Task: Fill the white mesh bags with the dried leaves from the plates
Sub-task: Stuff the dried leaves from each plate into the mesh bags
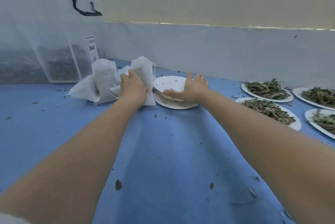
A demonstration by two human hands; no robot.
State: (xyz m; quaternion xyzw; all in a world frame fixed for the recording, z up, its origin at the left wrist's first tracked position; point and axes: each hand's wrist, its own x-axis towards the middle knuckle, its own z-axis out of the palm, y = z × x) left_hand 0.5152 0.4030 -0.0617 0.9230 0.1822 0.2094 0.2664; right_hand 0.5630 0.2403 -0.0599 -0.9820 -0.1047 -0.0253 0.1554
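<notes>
head | left hand [133, 87] fingers curled round upright white mesh bag [143, 71], beside other filled bags [104, 77] | right hand [190, 88] fingers spread on stack of empty plates [174, 104] | plates of dried leaves [266, 88] at right | clear storage box [45, 42] holds leaves

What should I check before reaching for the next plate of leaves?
1. Filled white mesh bag set down among the others: not ok, the left hand still grips it, standing upright.
2. Bag's drawstring closed: cannot tell, the top is bunched but the cord hangs loose.
3. Right hand free: ok, open, fingers spread over the stack of empty paper plates.
4. Full plates of dried leaves available: ok, four in view at the right.
5. Empty bag ready: cannot tell, flat white bags lie by the filled ones.
6. Blue table cover: not ok, leaf bits scattered.
</notes>
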